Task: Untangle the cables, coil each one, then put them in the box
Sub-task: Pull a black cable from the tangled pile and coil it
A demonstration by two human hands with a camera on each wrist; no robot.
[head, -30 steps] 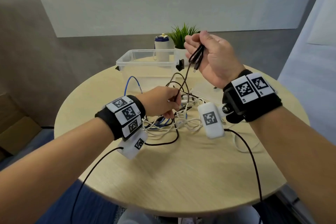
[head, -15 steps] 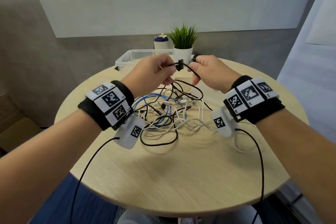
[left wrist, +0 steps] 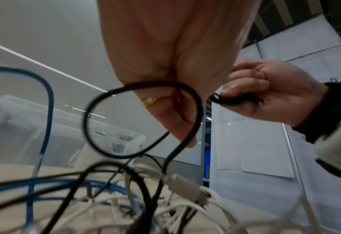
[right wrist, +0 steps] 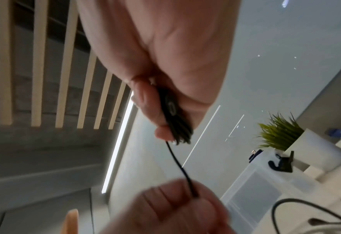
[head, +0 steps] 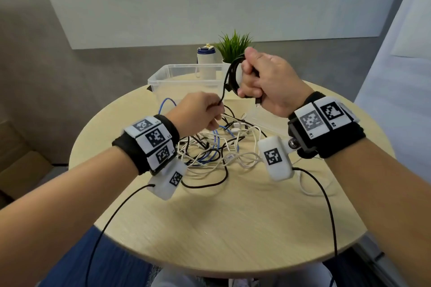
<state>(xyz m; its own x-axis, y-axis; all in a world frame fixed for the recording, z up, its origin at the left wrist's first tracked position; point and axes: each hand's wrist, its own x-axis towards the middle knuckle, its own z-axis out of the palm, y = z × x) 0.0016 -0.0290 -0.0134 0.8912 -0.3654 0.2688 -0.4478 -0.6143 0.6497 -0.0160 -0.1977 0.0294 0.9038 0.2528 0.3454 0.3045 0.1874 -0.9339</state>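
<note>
The black cable is now gathered into several upright loops in the right hand, where half a second ago it was a single strand stretched level between both hands in front of the plant; the right hand has risen and the left hand has dropped lower and nearer the body. The coil's long axis runs roughly up and down, and its plug end points down out of the bottom of the right fist. The right hand's fingers are curled tight round the coil. From the coil one strand falls down and left to the left hand, which pinches it between thumb and curled fingers; in the left wrist view the cable makes a loop below that hand before running down into the tangle of white, blue and black cables on the round surface beneath both hands. The clear plastic box stands beyond the left hand, just left of the coil, with a potted plant and a white and blue bottle behind it.
</note>
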